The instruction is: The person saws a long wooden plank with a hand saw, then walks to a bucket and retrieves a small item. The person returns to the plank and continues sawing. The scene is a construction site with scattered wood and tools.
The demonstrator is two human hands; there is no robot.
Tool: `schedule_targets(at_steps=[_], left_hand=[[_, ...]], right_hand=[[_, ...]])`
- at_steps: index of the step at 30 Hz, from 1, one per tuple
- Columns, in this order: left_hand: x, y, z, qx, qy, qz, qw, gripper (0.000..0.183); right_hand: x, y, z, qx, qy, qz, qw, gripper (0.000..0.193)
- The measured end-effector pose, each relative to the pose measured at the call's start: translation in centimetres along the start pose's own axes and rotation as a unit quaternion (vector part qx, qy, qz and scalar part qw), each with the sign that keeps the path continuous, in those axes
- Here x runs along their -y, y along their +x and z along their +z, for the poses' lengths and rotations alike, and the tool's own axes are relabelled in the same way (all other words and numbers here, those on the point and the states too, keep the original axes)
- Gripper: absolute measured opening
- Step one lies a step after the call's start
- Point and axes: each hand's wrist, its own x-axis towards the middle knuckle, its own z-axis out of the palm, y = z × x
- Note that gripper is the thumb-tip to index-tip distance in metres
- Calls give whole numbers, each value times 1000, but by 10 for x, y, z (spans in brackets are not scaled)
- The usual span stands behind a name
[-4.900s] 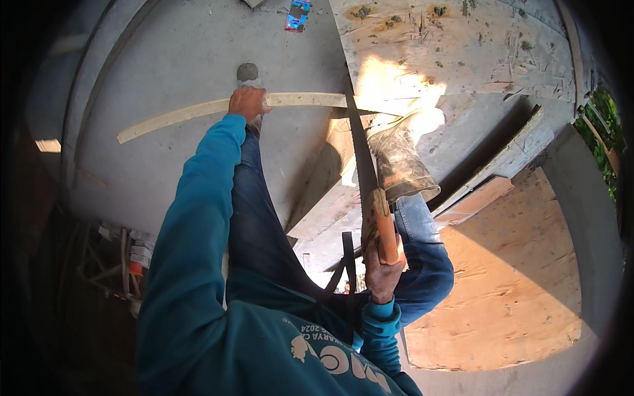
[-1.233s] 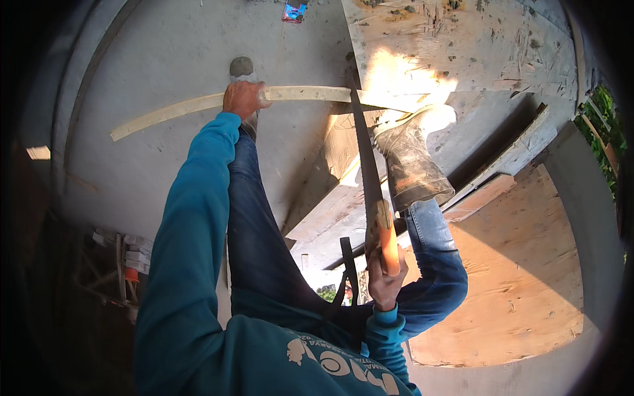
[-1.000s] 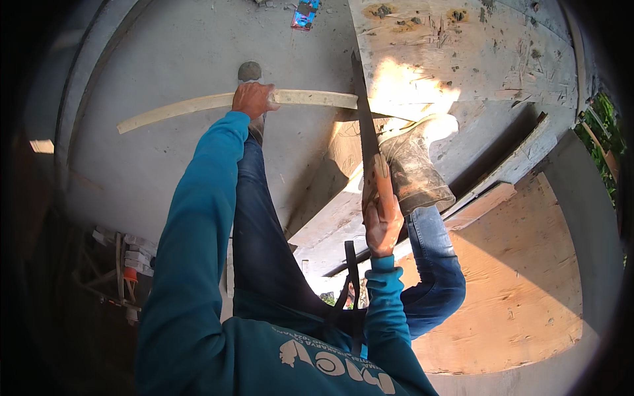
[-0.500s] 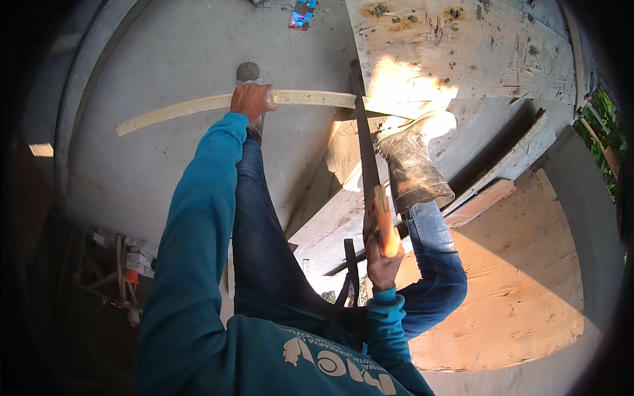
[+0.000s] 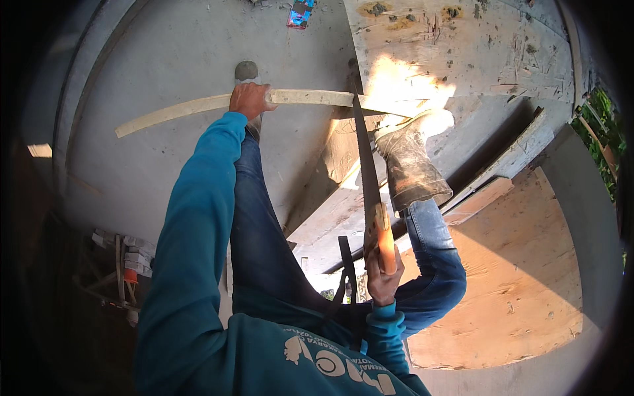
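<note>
A long, thin wooden strip (image 5: pixel 178 112) lies crosswise in front of me. My left hand (image 5: pixel 249 100) is closed around it near its middle, above my left boot (image 5: pixel 246 70). A handsaw (image 5: pixel 367 158) crosses the strip's right part, its toothed blade pointing away from me. My right hand (image 5: pixel 383 277) is wrapped round the saw's orange-brown handle (image 5: pixel 385 247), close to my right knee. My muddy right boot (image 5: pixel 413 165) is up beside the blade, by the strip's sunlit right end. Glare there hides how the boot meets the strip.
A stained plywood sheet (image 5: pixel 462 53) spans the far right, with a timber beam (image 5: pixel 323 214) below the saw. Another plywood panel (image 5: pixel 502 284) lies at the near right. A small blue and red packet (image 5: pixel 300 14) rests on the grey floor (image 5: pixel 165 66). White blocks (image 5: pixel 139 254) are at the left.
My right hand has drawn the saw back toward me a little, so more of the handle and lower blade shows. My left hand and the strip stay nearly in place.
</note>
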Motion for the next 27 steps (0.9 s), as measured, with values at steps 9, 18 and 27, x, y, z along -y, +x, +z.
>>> schedule_targets(at_steps=[9, 18, 27], left_hand=[[10, 12, 0, 5, 17, 39, 999, 44], [2, 1, 1, 2, -2, -7, 1000, 45], [5, 2, 3, 4, -1, 4, 1000, 43]], right_hand=[[-32, 162, 88, -16, 18, -49, 999, 28], [-1, 7, 5, 22, -61, 6, 998, 25], [-38, 45, 29, 4, -59, -46, 997, 27]])
